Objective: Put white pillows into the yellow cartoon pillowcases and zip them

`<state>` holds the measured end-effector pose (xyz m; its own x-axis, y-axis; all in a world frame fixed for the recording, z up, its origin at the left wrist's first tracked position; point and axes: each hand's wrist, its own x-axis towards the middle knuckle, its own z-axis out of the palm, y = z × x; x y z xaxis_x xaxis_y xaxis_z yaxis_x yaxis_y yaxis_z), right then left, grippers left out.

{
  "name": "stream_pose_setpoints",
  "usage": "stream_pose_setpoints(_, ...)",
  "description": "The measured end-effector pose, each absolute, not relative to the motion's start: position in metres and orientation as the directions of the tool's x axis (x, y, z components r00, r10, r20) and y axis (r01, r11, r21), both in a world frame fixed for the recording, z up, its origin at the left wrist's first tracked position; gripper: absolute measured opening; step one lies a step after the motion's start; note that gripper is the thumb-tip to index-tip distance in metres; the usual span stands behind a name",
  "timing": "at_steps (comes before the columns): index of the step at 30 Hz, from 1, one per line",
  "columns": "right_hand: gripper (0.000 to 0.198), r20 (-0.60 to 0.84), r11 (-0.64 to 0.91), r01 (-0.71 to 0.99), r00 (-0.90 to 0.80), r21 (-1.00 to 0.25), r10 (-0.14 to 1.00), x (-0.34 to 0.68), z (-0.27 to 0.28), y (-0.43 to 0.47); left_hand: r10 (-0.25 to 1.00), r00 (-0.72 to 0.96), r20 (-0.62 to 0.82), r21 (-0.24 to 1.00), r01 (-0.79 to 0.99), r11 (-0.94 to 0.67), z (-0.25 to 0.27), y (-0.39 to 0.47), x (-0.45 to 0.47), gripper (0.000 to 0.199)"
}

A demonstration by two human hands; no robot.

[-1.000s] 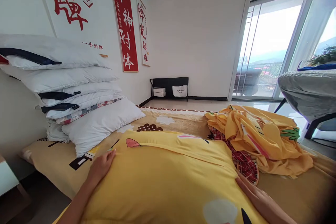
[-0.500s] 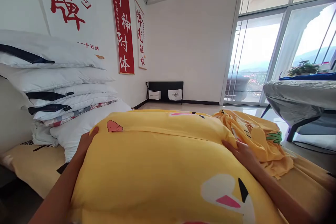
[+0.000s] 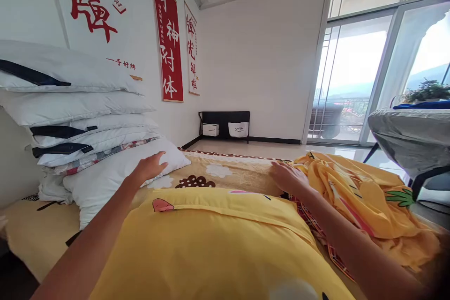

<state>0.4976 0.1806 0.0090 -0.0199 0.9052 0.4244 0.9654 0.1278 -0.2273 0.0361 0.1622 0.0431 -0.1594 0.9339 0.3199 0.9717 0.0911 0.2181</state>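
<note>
A plump yellow pillow [image 3: 211, 239] with printed cartoon patches lies close in front of me, an overlapping fabric edge running across its far side. Beyond its far left corner, my left hand [image 3: 151, 168] is held with fingers apart and holds nothing, near a white pillow [image 3: 116, 178]. My right hand [image 3: 290, 178] is past the far right part, fingers stretched out over the brown patterned blanket [image 3: 242, 171]; whether it touches the blanket I cannot tell. Just right of that hand sits a crumpled yellow-orange printed cloth [image 3: 365, 197].
Several white pillows [image 3: 77, 108] with dark bands are stacked at the left by the wall. A grey-covered table [image 3: 411, 126] stands at the right, before a glass sliding door [image 3: 351, 75]. A low black rack [image 3: 225, 119] stands against the far wall.
Both hands have let go of the yellow pillow's far corners. The pillow now sits lower and nearer to me, uncovering the patterned blanket behind it.
</note>
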Motion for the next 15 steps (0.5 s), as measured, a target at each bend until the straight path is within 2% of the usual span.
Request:
stream_pose_setpoints(2,0.054,0.416,0.235,0.952,-0.136,-0.198,0.899,0.446,0.008,0.195,0.958,-0.042,0.284,0.226,0.974,-0.024,0.027,0.188,0.074,0.055)
stream_pose_setpoints(3,0.056,0.386,0.271,0.942,-0.18,-0.197,0.905,0.423,-0.005,0.196,0.975,0.026,0.221,0.255,0.963,-0.084,0.006,0.196,0.091,0.057)
stream_pose_setpoints(6,0.054,0.214,0.301,0.925,-0.254,-0.23,0.943,0.384,-0.066,0.184,0.997,0.046,0.058,0.28,0.958,-0.06,-0.071,0.198,0.12,0.058)
stream_pose_setpoints(8,0.057,0.18,0.311,0.918,-0.272,-0.247,0.945,0.383,-0.098,0.178,0.999,0.036,0.009,0.288,0.957,-0.037,-0.107,0.197,0.12,0.058)
stream_pose_setpoints(12,0.063,0.161,0.308,0.913,-0.273,-0.268,0.948,0.42,-0.115,0.188,0.999,0.012,-0.037,0.302,0.953,-0.001,-0.117,0.207,0.084,0.063)
stream_pose_setpoints(15,0.064,0.098,0.212,0.929,-0.19,-0.302,0.977,0.457,-0.114,0.197,0.996,-0.069,-0.054,0.298,0.951,0.082,-0.109,0.214,0.045,0.063)
